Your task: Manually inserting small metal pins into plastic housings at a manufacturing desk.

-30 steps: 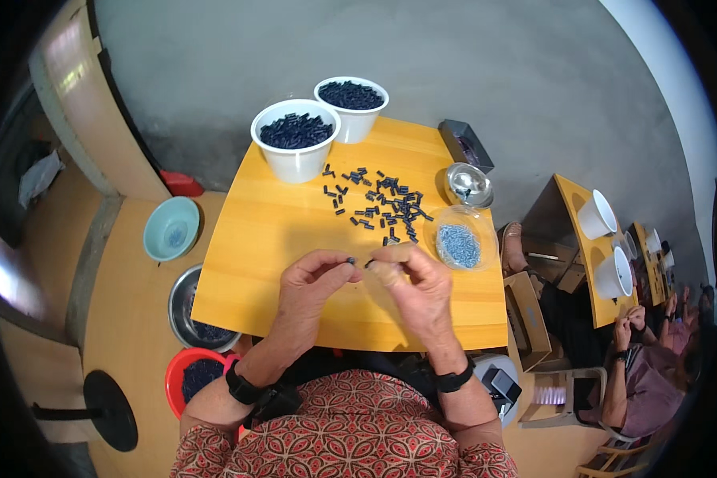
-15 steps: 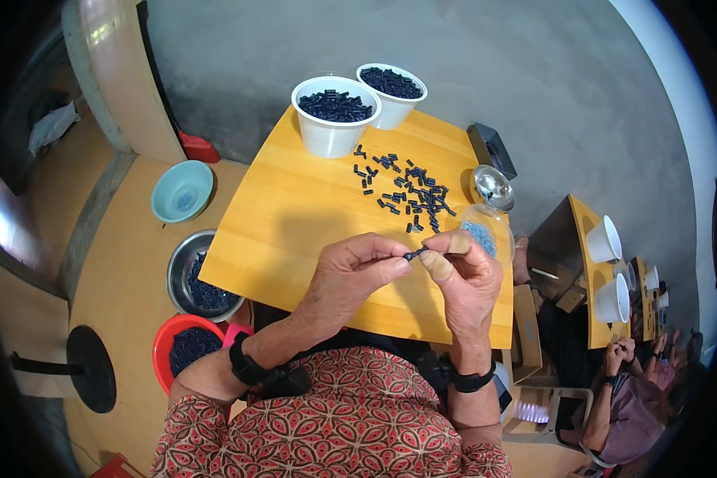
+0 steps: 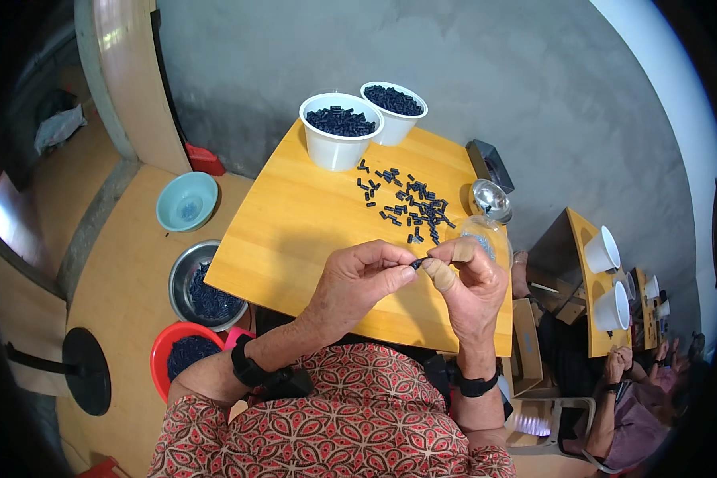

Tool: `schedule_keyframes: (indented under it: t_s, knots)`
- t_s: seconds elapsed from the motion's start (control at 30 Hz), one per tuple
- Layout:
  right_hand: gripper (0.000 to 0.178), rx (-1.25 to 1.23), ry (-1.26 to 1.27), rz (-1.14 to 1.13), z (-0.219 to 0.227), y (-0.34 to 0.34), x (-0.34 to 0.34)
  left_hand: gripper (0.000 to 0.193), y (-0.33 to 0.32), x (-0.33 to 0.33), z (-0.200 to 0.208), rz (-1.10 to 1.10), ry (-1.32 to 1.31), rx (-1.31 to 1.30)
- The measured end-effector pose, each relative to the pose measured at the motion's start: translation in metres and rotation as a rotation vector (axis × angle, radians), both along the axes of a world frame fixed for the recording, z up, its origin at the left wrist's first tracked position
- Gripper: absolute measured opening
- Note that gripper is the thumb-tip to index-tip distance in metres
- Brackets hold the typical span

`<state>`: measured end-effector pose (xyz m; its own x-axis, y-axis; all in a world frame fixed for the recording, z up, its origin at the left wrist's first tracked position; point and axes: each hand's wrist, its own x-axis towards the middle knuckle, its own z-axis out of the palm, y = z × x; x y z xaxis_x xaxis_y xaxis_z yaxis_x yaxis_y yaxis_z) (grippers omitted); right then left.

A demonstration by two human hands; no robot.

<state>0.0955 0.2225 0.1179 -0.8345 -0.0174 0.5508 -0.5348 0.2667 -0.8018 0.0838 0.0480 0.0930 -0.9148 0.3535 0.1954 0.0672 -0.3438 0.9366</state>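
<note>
My left hand (image 3: 349, 285) and my right hand (image 3: 472, 291) meet above the near part of a yellow wooden table (image 3: 275, 263). Between their pinched thumbs and forefingers is a small dark plastic piece (image 3: 417, 263), mostly covered by the fingertips. Tape wraps some fingers of the right hand. Just beyond the hands, many loose dark plastic pieces (image 3: 434, 211) lie scattered on the tabletop. A clear dish (image 3: 495, 233) with small light-blue bits stands beside the right hand, partly hidden by it.
Two white tubs (image 3: 332, 154) full of dark pieces stand at the table's far edge. A metal bowl (image 3: 492, 201) and black tray (image 3: 491, 165) sit at right. On the floor at left are teal (image 3: 203, 185), steel (image 3: 179, 279) and red (image 3: 161, 354) basins. Other people work at right.
My fingertips have drawn slightly closer together around the dark piece, so less of it shows. The table and its contents sit a little lower in view.
</note>
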Motion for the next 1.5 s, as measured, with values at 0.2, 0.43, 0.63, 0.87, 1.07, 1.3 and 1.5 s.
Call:
schedule_keyframes:
  t_s: [0.2,0.43,0.63,0.87,1.07,1.3,1.5]
  knots:
    - [0.013,0.127,0.078,-0.057,0.005,0.000,0.001,0.016,-0.004,0.002,0.004,0.010,-0.009,-0.022]
    - [0.012,0.194,0.116,-0.088,0.002,0.002,0.002,0.015,-0.002,-0.001,-0.002,0.022,0.011,-0.103]
    - [0.010,0.216,0.072,-0.096,0.006,0.000,-0.001,0.013,-0.002,-0.005,-0.008,0.023,0.022,-0.068]
    - [0.011,0.361,0.173,-0.120,0.009,-0.001,0.002,0.014,-0.001,-0.005,-0.009,0.016,-0.003,-0.073]
    - [0.012,0.560,0.290,-0.121,0.020,-0.006,0.005,0.013,-0.003,-0.007,-0.015,0.085,0.112,-0.184]
    - [0.014,0.560,0.258,-0.097,0.013,-0.008,-0.002,0.013,-0.001,-0.009,-0.017,0.149,0.151,-0.216]
    - [0.012,0.525,0.270,-0.171,0.002,-0.017,0.001,0.013,-0.001,-0.008,-0.021,0.117,0.059,-0.150]
